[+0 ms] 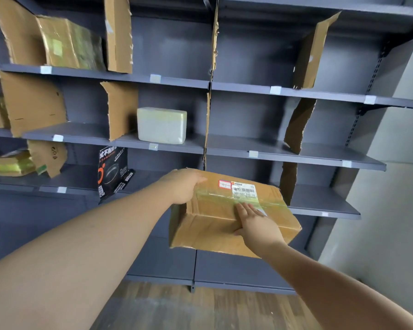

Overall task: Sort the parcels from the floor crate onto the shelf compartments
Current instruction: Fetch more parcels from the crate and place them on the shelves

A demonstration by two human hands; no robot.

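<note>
Before the front edge of the grey shelf's (pixel 296 160) lower board, near the central upright, a brown cardboard parcel (pixel 212 225) is held between two bare hands, tilted with its near left corner dipping. Whether its far end rests on the board cannot be told. The left hand (pixel 181 184) grips the far left corner, fingers curled over the edge and out of sight. The right hand (pixel 253 222) lies flat over the near top edge, fingers straight on the taped top and thumb against the near face. A white barcode label (pixel 243 190) and a small red-bordered sticker (pixel 225 185) sit side by side near the far edge of the parcel's top.

Torn cardboard dividers (pixel 121 108) split the boards into compartments. One board up, left of the upright, a white parcel (pixel 162 125) stands just beside a divider. A black printed carton (pixel 112 172) leans at the board below it. On the top board's left end sits a brown parcel (pixel 69 42) wrapped in glossy tape, and at the far left of the lower board lies a flat parcel (pixel 12 163) banded in yellow tape. Wooden floor (pixel 200 308) runs under the shelf.
</note>
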